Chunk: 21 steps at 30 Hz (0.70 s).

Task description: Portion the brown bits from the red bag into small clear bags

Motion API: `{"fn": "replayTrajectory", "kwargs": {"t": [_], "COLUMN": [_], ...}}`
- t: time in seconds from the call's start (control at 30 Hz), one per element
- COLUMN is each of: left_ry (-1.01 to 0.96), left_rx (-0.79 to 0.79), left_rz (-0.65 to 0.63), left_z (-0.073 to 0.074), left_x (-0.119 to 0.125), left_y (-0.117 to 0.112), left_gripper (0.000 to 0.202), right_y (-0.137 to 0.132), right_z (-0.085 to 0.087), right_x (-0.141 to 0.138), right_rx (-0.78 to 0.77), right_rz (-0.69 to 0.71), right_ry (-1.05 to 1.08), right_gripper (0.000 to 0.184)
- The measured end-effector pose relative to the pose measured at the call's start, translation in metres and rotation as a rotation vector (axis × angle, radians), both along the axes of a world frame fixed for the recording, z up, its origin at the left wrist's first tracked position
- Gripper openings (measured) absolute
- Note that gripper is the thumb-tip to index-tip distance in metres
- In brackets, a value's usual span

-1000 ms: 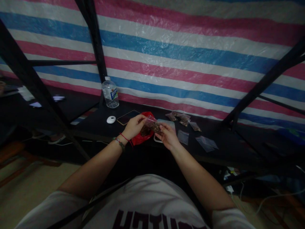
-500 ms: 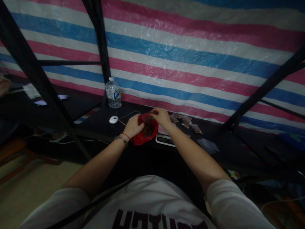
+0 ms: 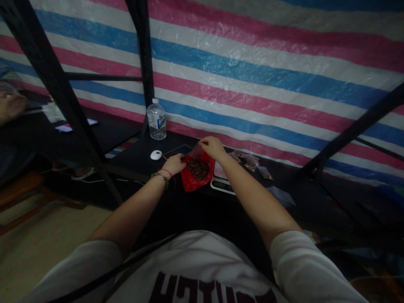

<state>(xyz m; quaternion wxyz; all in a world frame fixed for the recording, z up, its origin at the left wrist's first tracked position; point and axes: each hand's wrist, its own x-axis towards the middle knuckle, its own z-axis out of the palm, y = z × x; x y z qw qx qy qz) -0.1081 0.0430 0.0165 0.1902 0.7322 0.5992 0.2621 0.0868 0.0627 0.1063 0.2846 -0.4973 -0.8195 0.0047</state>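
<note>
A red plastic bag (image 3: 190,184) lies open at the table's front, with small brown pieces (image 3: 199,169) showing inside. My left hand (image 3: 176,164) is closed on the bag's left edge. Above the bag's far edge, my right hand (image 3: 213,148) pinches what looks like a small clear plastic bag (image 3: 197,150); its contents are hard to make out. A white kitchen scale (image 3: 222,185) sits just right of the red bag, partly hidden under my right forearm. Several small filled clear bags (image 3: 251,161) lie beyond it.
Flat zip bags (image 3: 281,196) lie on the right of the black table (image 3: 132,162). A white oval case (image 3: 156,155), a phone (image 3: 177,151) and a plastic bottle (image 3: 157,120) stand left. Black metal posts (image 3: 145,63) frame the table. Another person's hand (image 3: 11,107) shows far left.
My right hand has risen away from the brown pieces to the bag's far edge, with the small clear bag. My left hand has shifted left, and the red bag's mouth shows wider.
</note>
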Motion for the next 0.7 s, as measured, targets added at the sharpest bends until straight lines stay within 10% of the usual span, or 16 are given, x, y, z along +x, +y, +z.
{"fn": "replayTrajectory", "kwargs": {"t": [0.7], "left_ry": [-0.388], "left_rx": [0.060], "left_rz": [0.091], "left_z": [-0.007], "left_x": [0.010], "left_y": [0.004], "left_gripper": [0.029], "right_y": [-0.010], "right_z": [-0.007], "right_x": [0.014], "right_rx": [0.027], "right_rz": [-0.077], "right_ry": [0.025], "right_gripper": [0.020]}}
